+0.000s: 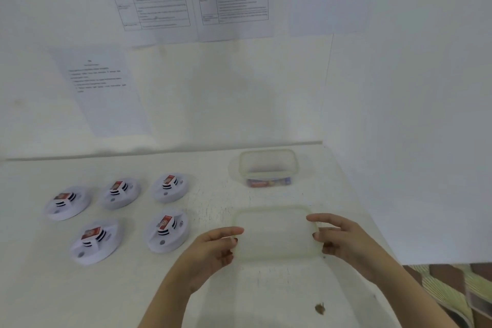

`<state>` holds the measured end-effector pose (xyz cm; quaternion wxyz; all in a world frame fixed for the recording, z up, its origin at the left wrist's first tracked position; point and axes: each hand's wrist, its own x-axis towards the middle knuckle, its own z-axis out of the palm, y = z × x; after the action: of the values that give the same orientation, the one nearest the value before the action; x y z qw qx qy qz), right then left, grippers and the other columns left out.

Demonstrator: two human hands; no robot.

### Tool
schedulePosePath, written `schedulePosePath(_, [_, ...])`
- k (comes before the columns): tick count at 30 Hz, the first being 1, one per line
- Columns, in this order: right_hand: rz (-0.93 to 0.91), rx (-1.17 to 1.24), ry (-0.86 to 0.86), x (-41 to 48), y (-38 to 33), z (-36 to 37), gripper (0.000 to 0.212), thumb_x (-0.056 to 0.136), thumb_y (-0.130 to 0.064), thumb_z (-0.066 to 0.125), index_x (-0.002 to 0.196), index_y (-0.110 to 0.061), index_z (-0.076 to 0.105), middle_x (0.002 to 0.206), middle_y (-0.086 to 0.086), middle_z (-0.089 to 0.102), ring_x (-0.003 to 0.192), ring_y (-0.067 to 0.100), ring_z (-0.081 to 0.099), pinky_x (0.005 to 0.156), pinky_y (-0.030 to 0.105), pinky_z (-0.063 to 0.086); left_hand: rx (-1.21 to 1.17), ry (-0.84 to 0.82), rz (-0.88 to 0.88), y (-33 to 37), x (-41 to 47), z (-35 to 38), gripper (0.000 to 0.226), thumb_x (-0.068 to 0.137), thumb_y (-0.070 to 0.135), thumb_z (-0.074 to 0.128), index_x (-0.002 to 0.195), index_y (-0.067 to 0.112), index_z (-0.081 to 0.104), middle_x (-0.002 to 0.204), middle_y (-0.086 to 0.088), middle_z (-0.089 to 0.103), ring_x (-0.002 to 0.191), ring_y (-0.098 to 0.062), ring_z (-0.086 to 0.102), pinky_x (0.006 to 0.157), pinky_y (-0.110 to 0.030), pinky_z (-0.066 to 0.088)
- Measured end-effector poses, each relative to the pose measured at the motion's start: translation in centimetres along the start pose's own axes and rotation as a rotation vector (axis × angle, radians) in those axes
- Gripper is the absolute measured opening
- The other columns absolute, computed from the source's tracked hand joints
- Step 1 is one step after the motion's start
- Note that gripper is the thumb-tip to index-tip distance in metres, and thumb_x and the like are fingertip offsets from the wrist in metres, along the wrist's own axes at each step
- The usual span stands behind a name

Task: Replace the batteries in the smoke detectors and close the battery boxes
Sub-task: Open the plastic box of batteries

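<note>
Head view: left hand (213,245) and right hand (338,234), fingers loosely spread, flank a translucent rectangular plastic lid (275,233) flat on the white table (106,293), touching its edges. Five white round smoke detectors (117,213) lie at 9 o'clock; clear plastic battery box (267,168) at 12 o'clock.

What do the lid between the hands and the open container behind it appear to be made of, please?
The lid looks like translucent, slightly frosted plastic: the table shows faintly through it, and its rim is a yellowish band. The container seems to be the same clear plastic, since coloured items at its bottom show through the wall. Blur leaves the finish uncertain.
</note>
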<state>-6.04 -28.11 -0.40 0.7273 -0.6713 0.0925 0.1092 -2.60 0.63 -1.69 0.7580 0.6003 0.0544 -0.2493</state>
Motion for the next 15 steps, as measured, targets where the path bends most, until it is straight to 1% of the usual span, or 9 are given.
schedulePosePath(3, [0.056,0.074,-0.057,0.0,0.5,-0.4,0.038,0.06,-0.013,0.074,0.097,-0.019,0.073,0.097,0.022,0.064,0.089,0.03,0.056,0.091,0.046,0.047,-0.082,-0.01,-0.04,-0.3,0.0,0.2,0.032,0.084,-0.008,0.055,0.082,0.011,0.081,0.078,-0.006,0.067,0.076,-0.021,0.059,0.072,-0.029,0.05])
schedulePosePath(5, [0.076,0.126,-0.083,0.1,0.9,-0.5,0.044,0.057,-0.013,0.077,0.1,-0.018,0.072,0.095,0.019,0.06,0.09,0.03,0.053,0.097,0.049,0.044,-0.147,0.004,-0.048,-0.5,0.0,0.5,0.035,0.085,-0.01,0.051,0.08,0.009,0.08,0.079,-0.007,0.07,0.076,-0.022,0.061,0.073,-0.03,0.051])
schedulePosePath(6, [0.082,0.161,-0.087,0.1,0.9,-0.4,0.045,0.059,-0.01,0.077,0.103,-0.016,0.071,0.093,0.018,0.059,0.089,0.03,0.052,0.095,0.048,0.045,-0.183,0.016,-0.052,-0.6,0.0,0.6,0.036,0.086,-0.011,0.049,0.083,0.007,0.079,0.077,-0.008,0.07,0.074,-0.022,0.062,0.071,-0.03,0.053])
schedulePosePath(7, [0.086,0.208,-0.085,0.2,1.0,-0.3,0.042,0.065,-0.004,0.074,0.106,-0.013,0.07,0.09,0.017,0.059,0.087,0.03,0.053,0.089,0.045,0.048,-0.219,0.021,-0.055,-0.7,0.0,0.8,0.034,0.086,-0.013,0.047,0.088,0.005,0.076,0.076,-0.009,0.07,0.074,-0.022,0.062,0.07,-0.031,0.053])
schedulePosePath(9, [0.11,0.306,-0.069,0.2,0.9,0.0,0.036,0.078,0.008,0.06,0.109,-0.009,0.065,0.082,0.014,0.064,0.078,0.027,0.061,0.073,0.035,0.055,-0.266,0.023,-0.04,-0.7,0.1,1.0,0.034,0.078,-0.014,0.051,0.099,0.003,0.071,0.076,-0.01,0.064,0.076,-0.022,0.059,0.074,-0.032,0.053])
schedulePosePath(10, [0.122,0.34,-0.061,0.2,0.9,0.2,0.037,0.079,0.011,0.055,0.109,-0.009,0.064,0.081,0.013,0.066,0.074,0.026,0.063,0.066,0.033,0.056,-0.259,0.024,-0.022,-0.7,0.2,0.9,0.038,0.074,-0.014,0.053,0.103,0.004,0.07,0.075,-0.01,0.058,0.076,-0.021,0.056,0.076,-0.032,0.053])
schedulePosePath(12, [0.132,0.388,-0.06,0.3,1.1,0.3,0.042,0.073,0.012,0.059,0.11,-0.008,0.064,0.082,0.014,0.065,0.072,0.024,0.061,0.062,0.032,0.056,-0.188,0.018,0.01,-0.5,0.3,0.8,0.044,0.078,-0.016,0.05,0.108,0.009,0.071,0.076,-0.009,0.051,0.076,-0.02,0.054,0.076,-0.031,0.054])
schedulePosePath(13, [0.125,0.401,-0.057,0.4,1.2,0.3,0.048,0.068,0.013,0.062,0.112,-0.006,0.063,0.08,0.013,0.061,0.069,0.023,0.058,0.062,0.032,0.056,-0.149,0.005,0.024,-0.5,0.2,0.7,0.046,0.083,-0.017,0.048,0.11,0.012,0.07,0.08,-0.009,0.056,0.078,-0.02,0.056,0.077,-0.031,0.054])
schedulePosePath(15, [0.099,0.372,-0.032,0.6,1.1,0.2,0.053,0.065,0.013,0.063,0.116,-0.002,0.062,0.072,0.009,0.05,0.064,0.019,0.05,0.065,0.031,0.053,-0.082,-0.026,0.068,-0.4,-0.1,0.9,0.05,0.087,-0.017,0.044,0.116,0.017,0.067,0.102,-0.001,0.071,0.091,-0.019,0.065,0.084,-0.031,0.053])
